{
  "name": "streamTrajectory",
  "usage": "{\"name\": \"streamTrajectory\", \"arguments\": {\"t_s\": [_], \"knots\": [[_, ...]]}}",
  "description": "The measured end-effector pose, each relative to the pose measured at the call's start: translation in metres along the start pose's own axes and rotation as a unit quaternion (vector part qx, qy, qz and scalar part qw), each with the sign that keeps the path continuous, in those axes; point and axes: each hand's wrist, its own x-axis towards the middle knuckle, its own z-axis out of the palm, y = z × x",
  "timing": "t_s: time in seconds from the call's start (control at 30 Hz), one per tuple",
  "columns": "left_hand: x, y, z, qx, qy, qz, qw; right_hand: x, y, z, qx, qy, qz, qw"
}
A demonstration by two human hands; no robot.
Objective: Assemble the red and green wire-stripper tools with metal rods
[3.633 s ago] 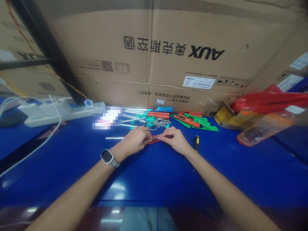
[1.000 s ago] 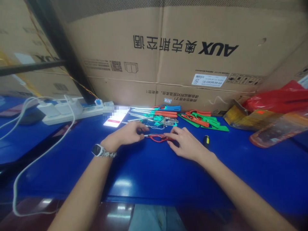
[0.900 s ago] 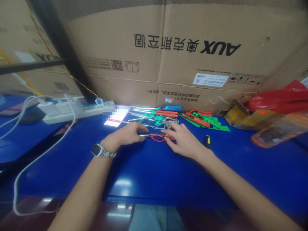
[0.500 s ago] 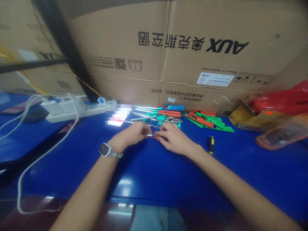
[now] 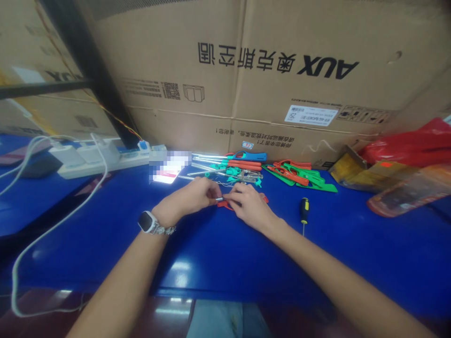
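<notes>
My left hand [image 5: 192, 199] and my right hand [image 5: 246, 206] meet over the blue table [image 5: 218, 263], fingers pinched together. Between them they grip a small red plastic tool with a short metal rod [image 5: 221, 200]; the red body peeks out beside my right hand and is mostly hidden. A watch [image 5: 147, 222] sits on my left wrist. Just behind my hands lies a heap of red, green and blue plastic handles with metal rods [image 5: 234, 170].
A black-and-yellow screwdriver [image 5: 303, 209] lies to the right of my hands. More red and green plastic pieces [image 5: 299, 176] lie behind it, a lit phone [image 5: 169, 168] and a power strip with cables [image 5: 95, 155] at left, a big cardboard box [image 5: 264, 80] behind, bags [image 5: 401, 159] at right.
My right hand has slid left along the red tool and closed on it next to my left hand. The view has shifted slightly; the rest of the table stays as it was.
</notes>
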Motion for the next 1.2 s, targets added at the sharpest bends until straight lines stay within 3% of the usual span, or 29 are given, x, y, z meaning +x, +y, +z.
{"name": "streamTrajectory", "arguments": {"t_s": [0.43, 0.77, 1.0, 1.2], "knots": [[0.002, -0.002, 0.003, 0.005, -0.016, -0.008, 1.0, -0.002, 0.004, 0.01, 0.08, 0.054, 0.001, 0.995], [-0.004, 0.0, -0.001, -0.001, -0.052, -0.05, 0.997, -0.002, 0.002, 0.008, 0.088, 0.054, 0.003, 0.995], [0.004, -0.004, 0.003, 0.045, -0.021, -0.007, 0.999, -0.001, 0.001, 0.006, 0.074, 0.044, -0.006, 0.996], [0.006, -0.009, 0.003, 0.013, -0.024, 0.015, 1.0, 0.0, 0.008, 0.006, 0.081, 0.05, -0.021, 0.995]]}}
